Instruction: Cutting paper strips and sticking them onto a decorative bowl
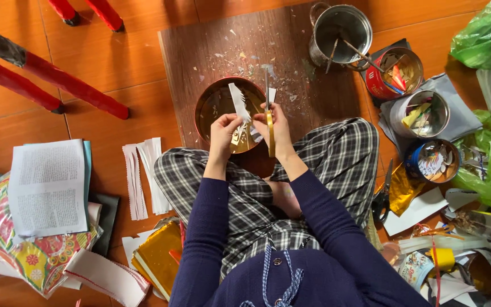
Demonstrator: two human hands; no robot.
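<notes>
White paper strip (238,102) pinched in left hand (223,129) — right hand (277,128) grips yellow-handled scissors (269,116).

red labelled tin (393,74) upper right | blue labelled tin (432,161) below | green plastic bag (487,37) top-right corner

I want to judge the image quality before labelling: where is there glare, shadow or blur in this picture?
Head view: daylight glare on the round shiny metal tray and gold foil sheets; soft shadows beside the steel pot; both hands sharp, left hand, right hand; edges slightly distorted.
</notes>
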